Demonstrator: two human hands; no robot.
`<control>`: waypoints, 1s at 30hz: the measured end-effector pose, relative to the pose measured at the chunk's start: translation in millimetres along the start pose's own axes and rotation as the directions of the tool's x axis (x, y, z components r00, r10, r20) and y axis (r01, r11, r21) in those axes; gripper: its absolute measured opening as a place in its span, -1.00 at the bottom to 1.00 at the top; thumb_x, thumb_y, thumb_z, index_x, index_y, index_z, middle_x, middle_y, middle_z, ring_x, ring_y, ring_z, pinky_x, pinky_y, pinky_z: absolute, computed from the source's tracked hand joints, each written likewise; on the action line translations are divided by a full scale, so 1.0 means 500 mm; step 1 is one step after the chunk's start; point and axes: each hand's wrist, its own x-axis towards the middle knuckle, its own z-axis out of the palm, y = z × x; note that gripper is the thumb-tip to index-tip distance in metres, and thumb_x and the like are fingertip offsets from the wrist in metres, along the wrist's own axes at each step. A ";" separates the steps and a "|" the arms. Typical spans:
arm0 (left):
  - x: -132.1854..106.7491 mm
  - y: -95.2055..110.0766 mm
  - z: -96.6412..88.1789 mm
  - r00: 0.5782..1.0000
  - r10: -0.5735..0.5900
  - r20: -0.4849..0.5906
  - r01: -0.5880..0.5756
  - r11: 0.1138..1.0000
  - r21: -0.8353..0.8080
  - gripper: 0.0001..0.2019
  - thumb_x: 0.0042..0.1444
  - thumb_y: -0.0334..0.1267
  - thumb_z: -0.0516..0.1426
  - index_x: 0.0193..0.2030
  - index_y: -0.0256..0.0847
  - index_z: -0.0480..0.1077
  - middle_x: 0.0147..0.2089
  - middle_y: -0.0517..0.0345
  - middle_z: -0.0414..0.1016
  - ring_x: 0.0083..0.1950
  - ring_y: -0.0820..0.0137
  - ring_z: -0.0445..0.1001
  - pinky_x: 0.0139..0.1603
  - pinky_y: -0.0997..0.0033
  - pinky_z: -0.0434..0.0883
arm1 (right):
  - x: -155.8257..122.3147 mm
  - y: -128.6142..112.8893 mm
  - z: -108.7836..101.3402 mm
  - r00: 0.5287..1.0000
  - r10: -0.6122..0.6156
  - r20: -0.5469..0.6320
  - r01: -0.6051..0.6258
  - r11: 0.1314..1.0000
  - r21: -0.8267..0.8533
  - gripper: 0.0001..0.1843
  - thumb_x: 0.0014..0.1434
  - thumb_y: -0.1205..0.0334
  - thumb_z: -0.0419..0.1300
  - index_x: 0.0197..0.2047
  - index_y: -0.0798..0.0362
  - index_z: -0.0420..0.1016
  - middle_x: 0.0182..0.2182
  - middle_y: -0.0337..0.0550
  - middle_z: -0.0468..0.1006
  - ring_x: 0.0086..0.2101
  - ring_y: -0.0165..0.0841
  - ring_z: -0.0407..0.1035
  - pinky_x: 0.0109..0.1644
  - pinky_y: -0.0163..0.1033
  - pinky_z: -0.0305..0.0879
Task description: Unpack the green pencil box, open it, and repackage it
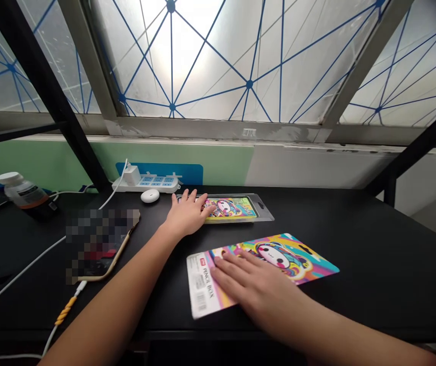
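A colourful printed card (279, 256) with a cartoon character and the words "PENCIL BOX" lies flat on the black desk. My right hand (258, 287) rests on its left half, fingers stretched out and palm down. Farther back sits a clear plastic package (261, 208) with a bright cartoon pencil box (233, 207) inside it. Over the left end of that package lies my left hand (187, 213), its fingers spread. Part of the package is hidden under this hand.
On the left are a phone (107, 249) with a charging cable (67, 309) and a bottle (27, 193). A white power strip (158, 182) and a small white case (149, 196) stand by the wall. Black frame bars (50, 91) rise at both sides of the desk (374, 295).
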 end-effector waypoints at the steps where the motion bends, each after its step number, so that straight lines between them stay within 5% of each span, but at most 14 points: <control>1: -0.001 0.006 0.002 1.000 0.011 -0.005 -0.011 1.000 0.001 -0.25 0.32 0.29 -0.31 0.46 -0.09 0.09 0.53 -0.16 -0.03 0.53 -0.11 -0.14 0.36 -0.42 -0.14 | 0.024 -0.008 0.015 0.999 -0.008 0.035 0.008 1.000 0.018 -0.45 0.34 0.28 0.03 0.38 0.10 0.25 0.27 0.13 0.37 0.22 0.06 0.30 0.24 0.27 0.30; 4: -0.003 0.019 0.005 0.999 0.053 -0.009 -0.053 0.999 -0.002 -0.25 0.32 0.29 -0.28 0.46 -0.11 0.10 0.53 -0.17 -0.05 0.53 -0.12 -0.14 0.37 -0.41 -0.14 | 0.097 0.008 0.047 0.998 0.024 0.058 -0.031 0.992 0.124 -0.40 0.37 0.00 0.09 0.37 0.12 0.27 0.30 0.14 0.33 0.29 0.03 0.19 0.34 0.20 0.16; 7: -0.003 0.024 0.008 0.997 0.080 -0.010 -0.080 0.997 -0.006 -0.24 0.31 0.31 -0.28 0.46 -0.10 0.10 0.52 -0.16 -0.03 0.53 -0.10 -0.13 0.38 -0.39 -0.12 | 0.144 0.044 0.051 0.999 0.028 0.028 -0.035 0.958 0.284 -0.45 0.38 0.03 0.08 0.37 0.01 0.25 0.28 0.02 0.38 0.29 -0.16 0.19 0.38 0.02 0.09; 12: 0.001 0.022 0.009 0.996 0.090 -0.015 -0.091 0.996 -0.005 -0.22 0.31 0.32 -0.30 0.46 -0.12 0.09 0.53 -0.16 -0.05 0.53 -0.10 -0.13 0.38 -0.38 -0.11 | 0.135 0.067 0.036 0.999 -0.030 0.023 0.019 0.935 0.353 -0.56 0.39 0.09 0.07 0.26 0.05 0.38 0.22 0.00 0.44 0.23 -0.21 0.28 0.33 -0.08 0.18; 16: 0.000 0.020 0.008 0.996 0.091 -0.011 -0.091 0.996 0.002 -0.24 0.32 0.30 -0.30 0.46 -0.12 0.09 0.53 -0.14 -0.05 0.53 -0.09 -0.13 0.38 -0.38 -0.10 | 0.117 0.099 0.012 0.992 -0.045 -0.122 0.075 0.965 0.252 -0.69 0.41 0.19 0.00 -0.06 0.00 0.57 -0.10 -0.08 0.64 -0.05 -0.25 0.47 0.12 -0.11 0.37; 19: 0.000 0.021 0.008 0.995 0.095 -0.009 -0.095 0.995 0.003 -0.26 0.34 0.27 -0.31 0.45 -0.14 0.10 0.52 -0.16 -0.03 0.53 -0.09 -0.13 0.37 -0.37 -0.08 | 0.112 0.160 -0.012 0.965 0.147 -0.217 -0.124 0.985 0.119 -0.69 0.40 0.16 0.00 -0.10 0.00 0.57 -0.15 -0.06 0.62 -0.13 -0.20 0.46 0.02 -0.04 0.39; 23: 0.001 0.022 0.009 0.995 0.094 -0.010 -0.094 0.995 -0.008 -0.22 0.31 0.32 -0.30 0.45 -0.13 0.11 0.53 -0.14 -0.03 0.53 -0.10 -0.13 0.37 -0.39 -0.08 | 0.096 0.263 -0.029 0.870 0.488 -0.070 -0.490 0.872 -0.011 -0.61 0.33 -0.05 0.07 -0.02 0.03 0.56 -0.09 0.06 0.54 -0.07 -0.06 0.42 -0.03 0.05 0.38; 26: 0.002 0.022 0.010 0.996 0.089 0.000 -0.089 0.996 -0.005 -0.25 0.32 0.30 -0.29 0.44 -0.12 0.12 0.53 -0.13 -0.02 0.53 -0.09 -0.13 0.37 -0.39 -0.10 | 0.084 0.312 -0.028 0.820 0.570 0.044 -0.571 0.820 0.023 -0.49 0.23 -0.23 0.13 -0.03 0.00 0.57 -0.06 0.07 0.50 -0.03 -0.01 0.37 0.01 0.07 0.34; 30: 0.003 0.021 0.012 0.995 0.096 -0.003 -0.096 0.995 -0.004 -0.28 0.34 0.28 -0.28 0.44 -0.10 0.12 0.52 -0.10 -0.01 0.53 -0.07 -0.13 0.37 -0.41 -0.11 | 0.081 0.334 -0.023 0.817 0.565 0.111 -0.573 0.818 0.050 -0.41 0.15 -0.32 0.16 -0.02 -0.02 0.56 -0.03 0.08 0.46 0.01 0.02 0.33 0.05 0.11 0.28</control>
